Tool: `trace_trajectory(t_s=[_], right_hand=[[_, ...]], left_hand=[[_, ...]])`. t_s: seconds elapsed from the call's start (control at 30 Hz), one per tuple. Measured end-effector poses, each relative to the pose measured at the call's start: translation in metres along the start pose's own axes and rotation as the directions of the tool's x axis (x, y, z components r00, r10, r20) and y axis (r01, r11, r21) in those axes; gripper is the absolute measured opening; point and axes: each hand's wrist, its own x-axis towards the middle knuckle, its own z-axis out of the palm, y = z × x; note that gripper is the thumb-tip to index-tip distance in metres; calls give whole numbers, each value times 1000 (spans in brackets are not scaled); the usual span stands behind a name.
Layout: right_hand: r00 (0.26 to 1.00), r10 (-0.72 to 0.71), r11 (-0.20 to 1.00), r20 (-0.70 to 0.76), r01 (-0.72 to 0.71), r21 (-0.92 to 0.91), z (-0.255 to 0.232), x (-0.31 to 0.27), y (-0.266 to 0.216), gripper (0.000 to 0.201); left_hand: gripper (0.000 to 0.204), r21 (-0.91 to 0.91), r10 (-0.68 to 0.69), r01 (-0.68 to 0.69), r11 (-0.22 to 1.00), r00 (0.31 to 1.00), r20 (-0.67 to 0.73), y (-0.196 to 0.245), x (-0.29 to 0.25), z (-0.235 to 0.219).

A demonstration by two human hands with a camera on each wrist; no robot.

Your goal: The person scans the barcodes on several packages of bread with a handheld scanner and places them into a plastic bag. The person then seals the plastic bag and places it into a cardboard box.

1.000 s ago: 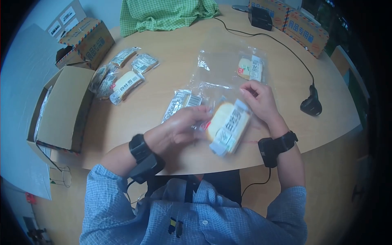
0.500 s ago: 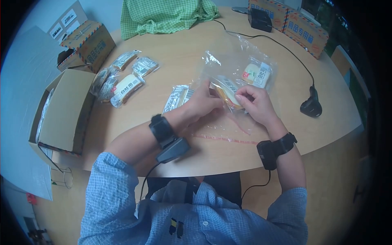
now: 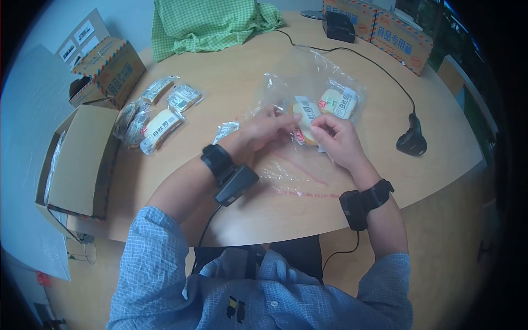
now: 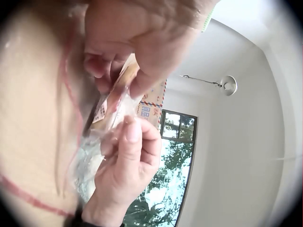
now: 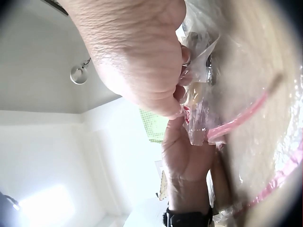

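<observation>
My left hand (image 3: pixel 269 129) reaches into the mouth of a clear plastic zip bag (image 3: pixel 280 91) and grips a wrapped slice of toast (image 3: pixel 306 110). In the left wrist view, its thumb and fingers (image 4: pixel 142 78) lie on either side of that packet. My right hand (image 3: pixel 342 144) pinches the bag's plastic beside it, thumb against curled fingers. A second wrapped toast (image 3: pixel 339 103) lies deeper in the bag. The bag's red zip strip (image 3: pixel 308 194) runs along its near edge. Another packet (image 3: pixel 226 131) on the table is partly hidden behind my left hand.
Several wrapped toasts (image 3: pixel 160 131) lie at the left beside an opened carton (image 3: pixel 82 159), with another carton (image 3: pixel 118 74) behind. A green checked cloth (image 3: pixel 203 27) is at the back. A black corded scanner (image 3: pixel 411 137) rests at the right; printed cartons (image 3: pixel 401 41) stand behind.
My left hand has carried the wrapped toast from near the table's front edge forward into the bag. The right hand stays at the bag, which now stands more open around the packet.
</observation>
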Motion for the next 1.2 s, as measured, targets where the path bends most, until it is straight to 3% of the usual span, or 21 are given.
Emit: trace_trajectory(t_s=[0.1, 0.17, 0.2, 0.27, 0.3, 0.37, 0.4, 0.43, 0.5, 0.57, 0.63, 0.67, 0.73, 0.77, 0.8, 0.83, 0.9, 0.97, 1.03, 1.1, 1.2], right_hand=[[990, -2, 997, -139, 12, 75, -2, 1, 3, 9], [982, -5, 996, -189, 21, 85, -2, 2, 3, 9], [981, -20, 996, -191, 36, 82, -1, 2, 3, 9], [981, -39, 995, -191, 54, 79, 0, 2, 4, 9], [986, -49, 997, -161, 59, 54, 2, 2, 5, 9], [991, -58, 998, -123, 62, 26, 2, 0, 3, 9], [997, -22, 1000, -71, 23, 11, 1, -1, 0, 9], [1000, 15, 1000, -21, -15, -5, 0, -2, -1, 9], [999, 27, 1000, -19, -26, 7, 1, -2, -2, 9], [999, 34, 999, -26, -34, 18, -3, -1, -3, 9], [999, 48, 999, 15, -48, -23, -3, -1, -2, 9], [999, 50, 999, 12, -50, -20, -4, -1, -3, 9], [997, 67, 997, 32, -66, -31, -4, -1, -6, 9], [997, 68, 997, 30, -68, -31, -5, -1, -5, 9], [997, 63, 998, 46, -62, -29, -6, -2, -3, 9], [996, 57, 998, 64, -55, -29, -6, -2, -2, 9], [998, 29, 1000, 55, -29, -1, -3, -2, -3, 9], [1000, 0, 1000, 30, -1, 28, -1, -2, -4, 9], [992, 83, 989, 93, -93, 116, -2, -4, -7, 9], [993, 63, 993, 96, -72, 90, -6, -3, -6, 8], [992, 96, 993, 80, -101, 63, -9, -2, -3, 8]], left_hand=[[85, -38, 27, -29, 999, 999, -34, -6, 1, -12], [85, 186, 203, -190, 964, 978, -53, -6, -1, -16], [85, 186, 203, -190, 964, 978, -55, -10, -3, -12], [71, 726, 554, -378, 575, 832, -6, -20, -11, 8], [71, 725, 555, -377, 576, 832, -8, -19, -12, 14], [56, 929, 269, -126, 349, 963, 29, -8, -19, 30], [45, 981, 435, -189, 39, 887, 153, -27, 5, 13], [45, 981, 438, -190, 42, 886, 153, -21, 13, 9], [41, 974, 759, -85, 212, 641, -110, -15, 22, 3], [39, 972, 754, -58, 228, 642, -139, -6, 15, 5], [38, 961, 424, -187, 202, 901, 86, 1, 2, 5], [38, 961, 421, -188, 200, 903, 89, 3, 1, 7], [47, 933, 173, -271, 237, 957, 234, 6, 2, 10], [47, 933, 171, -272, 237, 957, 235, 3, 6, 13], [44, 857, 359, -492, 155, 836, 415, -3, 12, 19], [42, 743, 517, -669, 31, 647, 560, -9, 18, 22], [44, 761, 496, -648, -38, 649, 577, -16, 32, 16], [49, 864, 457, -429, -263, 733, 503, -19, 42, 11], [52, 854, 444, -444, -271, 730, 520, -16, 50, 8], [53, 966, 521, -34, -258, 836, 169, -9, 50, 1], [54, 954, 424, -209, -213, 860, 283, -11, 49, -2]])
